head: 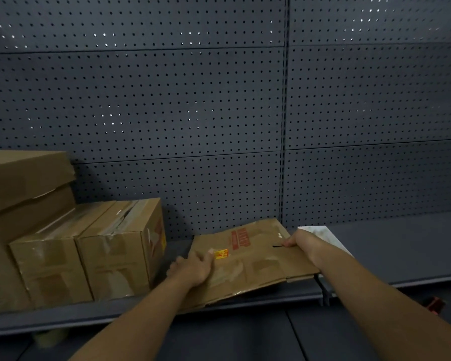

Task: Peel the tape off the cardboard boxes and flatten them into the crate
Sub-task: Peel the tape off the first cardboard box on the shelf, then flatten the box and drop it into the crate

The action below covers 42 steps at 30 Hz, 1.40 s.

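Note:
A flattened brown cardboard box (255,259) with red print and a yellow label lies on the dark shelf, its near edge hanging over the shelf front. My left hand (195,268) grips its left edge, fingers curled round the board. My right hand (301,242) holds its right side near a dark slot. To the left stand two taped cardboard boxes (115,251) side by side, clear tape running over their tops. No crate is in view.
Larger cardboard boxes (24,183) are stacked at the far left. A white sheet (320,235) lies behind my right hand. A grey pegboard wall (219,113) backs the shelf (401,251). Something red (434,304) sits below the shelf at the right.

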### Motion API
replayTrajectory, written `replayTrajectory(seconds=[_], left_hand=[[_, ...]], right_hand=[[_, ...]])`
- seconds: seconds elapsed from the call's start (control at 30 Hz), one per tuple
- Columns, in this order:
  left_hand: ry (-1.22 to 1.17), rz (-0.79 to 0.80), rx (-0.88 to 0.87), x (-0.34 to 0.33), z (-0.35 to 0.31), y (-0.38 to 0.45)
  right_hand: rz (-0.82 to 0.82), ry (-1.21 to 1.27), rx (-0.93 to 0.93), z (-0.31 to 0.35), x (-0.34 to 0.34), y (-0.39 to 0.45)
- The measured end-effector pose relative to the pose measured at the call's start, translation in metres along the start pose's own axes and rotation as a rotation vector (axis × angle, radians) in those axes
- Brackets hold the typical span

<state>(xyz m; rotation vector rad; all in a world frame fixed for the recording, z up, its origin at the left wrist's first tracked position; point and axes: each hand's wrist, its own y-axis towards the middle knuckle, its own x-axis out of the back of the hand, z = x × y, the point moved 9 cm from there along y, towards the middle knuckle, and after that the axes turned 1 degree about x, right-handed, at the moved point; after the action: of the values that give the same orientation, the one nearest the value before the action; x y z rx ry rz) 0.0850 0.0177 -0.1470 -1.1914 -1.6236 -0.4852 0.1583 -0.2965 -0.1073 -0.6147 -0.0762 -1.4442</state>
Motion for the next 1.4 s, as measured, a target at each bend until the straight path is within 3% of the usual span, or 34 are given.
replayTrajectory(seconds=[0.27, 0.37, 0.5, 0.63, 0.87, 1.03, 1.23, 1.4], left_hand=[[-0.599, -0.093, 0.131, 0.009, 0.016, 0.027], [-0.657, -0.088, 0.141, 0.01, 0.02, 0.028], [-0.703, -0.064, 0.154, 0.006, 0.024, 0.03], [-0.824, -0.181, 0.062, 0.008, 0.03, 0.036], [-0.899, -0.244, -0.046, 0.011, 0.03, 0.028], [-0.94, -0.234, -0.091, 0.012, 0.026, 0.026], [-0.633, -0.336, -0.184, 0.03, 0.013, 0.004], [-0.558, -0.277, -0.285, 0.036, 0.002, -0.004]], right_hand=[[0.017, 0.129, -0.014, -0.023, -0.006, 0.001], [0.007, 0.127, 0.022, -0.022, -0.01, 0.003], [0.011, 0.142, 0.224, -0.01, -0.017, 0.003], [0.018, 0.127, 0.294, -0.006, -0.017, 0.006], [-0.062, 0.008, 0.303, -0.004, -0.007, 0.019], [-0.141, -0.052, 0.431, 0.007, -0.008, 0.006], [-0.153, -0.006, 0.454, 0.001, -0.007, 0.0], [-0.116, 0.075, 0.412, -0.005, 0.008, -0.021]])
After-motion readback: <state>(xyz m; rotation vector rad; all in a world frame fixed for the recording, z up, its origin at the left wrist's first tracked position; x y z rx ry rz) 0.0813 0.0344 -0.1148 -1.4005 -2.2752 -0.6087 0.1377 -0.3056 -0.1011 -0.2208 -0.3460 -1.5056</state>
